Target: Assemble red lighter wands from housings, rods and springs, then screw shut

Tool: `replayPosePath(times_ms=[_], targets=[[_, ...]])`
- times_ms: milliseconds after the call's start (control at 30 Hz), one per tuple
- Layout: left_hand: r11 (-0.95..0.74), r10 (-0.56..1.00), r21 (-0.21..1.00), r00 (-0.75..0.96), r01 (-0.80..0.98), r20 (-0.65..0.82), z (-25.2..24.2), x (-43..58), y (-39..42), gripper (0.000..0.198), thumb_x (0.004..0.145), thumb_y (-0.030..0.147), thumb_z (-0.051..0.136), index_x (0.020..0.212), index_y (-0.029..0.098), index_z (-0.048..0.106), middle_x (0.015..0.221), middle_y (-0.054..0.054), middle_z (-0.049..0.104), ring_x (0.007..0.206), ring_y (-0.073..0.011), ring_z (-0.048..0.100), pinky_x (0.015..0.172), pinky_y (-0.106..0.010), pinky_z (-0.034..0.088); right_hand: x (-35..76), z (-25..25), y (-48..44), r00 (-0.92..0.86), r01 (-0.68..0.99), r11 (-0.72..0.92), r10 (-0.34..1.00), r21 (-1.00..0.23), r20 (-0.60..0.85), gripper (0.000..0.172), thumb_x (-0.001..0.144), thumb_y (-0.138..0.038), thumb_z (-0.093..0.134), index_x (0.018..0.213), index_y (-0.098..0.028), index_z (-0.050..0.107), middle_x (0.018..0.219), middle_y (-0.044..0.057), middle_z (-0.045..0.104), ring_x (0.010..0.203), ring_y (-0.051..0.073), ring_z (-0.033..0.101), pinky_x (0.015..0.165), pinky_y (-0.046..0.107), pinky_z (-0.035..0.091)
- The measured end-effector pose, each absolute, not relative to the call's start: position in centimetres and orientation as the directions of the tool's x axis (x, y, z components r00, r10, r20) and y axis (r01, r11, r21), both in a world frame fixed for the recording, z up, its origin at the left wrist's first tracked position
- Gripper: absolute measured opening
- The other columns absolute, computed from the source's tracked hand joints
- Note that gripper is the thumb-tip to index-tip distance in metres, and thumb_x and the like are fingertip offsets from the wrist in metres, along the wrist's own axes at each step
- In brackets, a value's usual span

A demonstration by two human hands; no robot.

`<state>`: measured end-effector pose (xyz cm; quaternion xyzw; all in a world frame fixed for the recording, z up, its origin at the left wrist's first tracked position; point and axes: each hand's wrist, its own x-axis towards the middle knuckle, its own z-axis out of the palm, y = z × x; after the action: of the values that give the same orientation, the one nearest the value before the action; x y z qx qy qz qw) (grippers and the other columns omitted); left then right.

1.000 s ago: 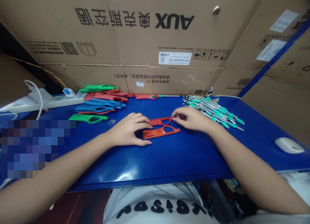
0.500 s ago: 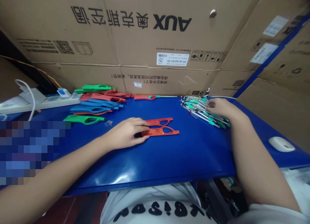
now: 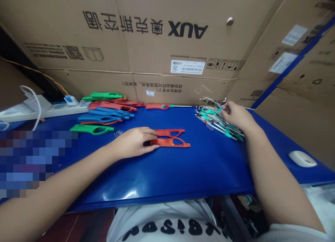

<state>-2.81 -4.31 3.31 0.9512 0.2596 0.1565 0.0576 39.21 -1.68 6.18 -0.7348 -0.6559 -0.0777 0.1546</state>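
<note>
My left hand (image 3: 136,142) rests on the table with its fingers and thumb gripping the left ends of two red lighter casing halves (image 3: 171,142). They lie side by side, their hollow insides facing up and their trigger openings toward the right. At the back right, my right hand (image 3: 237,114) pinches a lighter's inner rod (image 3: 216,103), a thin metal piece with a wire end, raised just over the pile. Beneath it lies a heap of lighter inner rods (image 3: 217,121) with silver tubes and green parts.
Green, red and blue lighter casings (image 3: 107,114) are heaped at the back left, near small metal pins (image 3: 118,134). An assembled red lighter (image 3: 159,106) lies along the cardboard wall (image 3: 146,53). A power strip (image 3: 52,111) stands far left; a white mouse-like object (image 3: 303,158) sits right.
My right hand has risen slightly from the heap, lifting one inner rod. My left hand stays on the red casing halves, and the whole view has shifted a little.
</note>
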Motion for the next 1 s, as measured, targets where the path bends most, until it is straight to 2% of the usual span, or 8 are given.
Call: replayPosePath(times_ms=[200, 367, 567, 667, 733, 833, 900, 1000], targets=[[-0.825, 0.565, 0.175, 0.798, 0.538, 0.208, 4.2, -3.5, -4.0, 0.024, 0.091, 0.035, 0.063, 0.101, 0.02, 0.078, 0.111, -0.008, 0.076, 0.102, -0.0248, 0.072, 0.092, -0.034, 0.057, 36.6, 6.6, -2.3, -0.064, 0.937, 0.218, 0.875, -0.273, 0.481, 0.016, 0.091, -0.033, 0.052, 0.102, -0.021, 0.055, 0.096, 0.011, 0.068, 0.085, 0.026, 0.064, 0.075, 0.036, 0.046], [-0.79, 0.612, 0.156, 0.78, 0.593, 0.134, 5.1, -3.8, -4.2, 0.025, 0.088, 0.04, 0.066, 0.095, 0.019, 0.079, 0.115, -0.008, 0.075, 0.102, -0.0261, 0.073, 0.092, -0.035, 0.057, 33.4, 5.8, -2.8, -0.202, 0.892, 0.369, 0.843, -0.262, 0.498, 0.014, 0.095, -0.032, 0.051, 0.104, -0.022, 0.054, 0.099, 0.01, 0.067, 0.09, 0.027, 0.064, 0.078, 0.037, 0.047], [-0.794, 0.608, 0.123, 0.785, 0.596, 0.121, 5.4, -3.6, -4.7, 0.028, 0.091, 0.04, 0.065, 0.104, 0.019, 0.078, 0.117, -0.009, 0.075, 0.107, -0.0258, 0.071, 0.093, -0.034, 0.056, 30.6, 4.9, -3.6, -0.411, 0.774, 0.588, 0.749, -0.235, 0.52, 0.011, 0.098, -0.031, 0.051, 0.103, -0.022, 0.053, 0.098, 0.009, 0.065, 0.086, 0.023, 0.063, 0.076, 0.035, 0.049], [-0.81, 0.586, 0.115, 0.788, 0.575, 0.187, 5.3, -3.5, -4.7, 0.035, 0.091, 0.048, 0.065, 0.108, 0.019, 0.075, 0.124, -0.01, 0.072, 0.113, -0.0272, 0.068, 0.099, -0.037, 0.054, 29.7, 4.8, -4.1, -0.481, 0.707, 0.667, 0.697, -0.236, 0.531, 0.008, 0.099, -0.029, 0.051, 0.102, -0.022, 0.053, 0.096, 0.007, 0.064, 0.083, 0.02, 0.062, 0.076, 0.033, 0.05], [-0.794, 0.605, 0.165, 0.731, 0.585, 0.315, 5.2, -3.4, -4.8, 0.047, 0.088, 0.057, 0.067, 0.115, 0.018, 0.07, 0.127, -0.011, 0.07, 0.117, -0.0289, 0.066, 0.103, -0.041, 0.053, 29.2, 4.8, -4.3, -0.501, 0.679, 0.695, 0.675, -0.238, 0.541, 0.006, 0.099, -0.027, 0.051, 0.102, -0.022, 0.054, 0.095, 0.007, 0.064, 0.083, 0.019, 0.062, 0.075, 0.032, 0.05], [-0.722, 0.688, 0.378, 0.548, 0.579, 0.475, 4.9, -2.8, -5.3, 0.047, 0.088, 0.052, 0.07, 0.118, 0.017, 0.058, 0.122, -0.011, 0.069, 0.112, -0.0253, 0.067, 0.098, -0.04, 0.055, 28.7, 4.7, -4.7, -0.524, 0.652, 0.719, 0.657, -0.24, 0.542, 0.007, 0.1, -0.026, 0.051, 0.104, -0.022, 0.055, 0.097, 0.007, 0.065, 0.084, 0.019, 0.062, 0.076, 0.032, 0.05], [-0.689, 0.725, 0.515, 0.472, 0.51, 0.502, 4.6, -2.2, -5.7, 0.044, 0.089, 0.045, 0.071, 0.118, 0.019, 0.051, 0.118, -0.01, 0.068, 0.105, -0.0213, 0.069, 0.093, -0.036, 0.058, 28.3, 4.6, -4.9, -0.544, 0.647, 0.723, 0.659, -0.24, 0.519, 0.009, 0.1, -0.026, 0.051, 0.105, -0.022, 0.056, 0.099, 0.007, 0.066, 0.086, 0.02, 0.062, 0.077, 0.033, 0.05], [-0.655, 0.753, 0.602, 0.469, 0.457, 0.462, 4.0, -1.5, -6.2, 0.043, 0.092, 0.034, 0.067, 0.126, 0.021, 0.043, 0.102, -0.004, 0.068, 0.089, -0.0158, 0.07, 0.083, -0.031, 0.059, 27.9, 4.5, -5.0, -0.564, 0.656, 0.712, 0.683, -0.249, 0.464, 0.012, 0.101, -0.028, 0.05, 0.107, -0.02, 0.057, 0.103, 0.008, 0.067, 0.089, 0.02, 0.063, 0.078, 0.032, 0.049]])
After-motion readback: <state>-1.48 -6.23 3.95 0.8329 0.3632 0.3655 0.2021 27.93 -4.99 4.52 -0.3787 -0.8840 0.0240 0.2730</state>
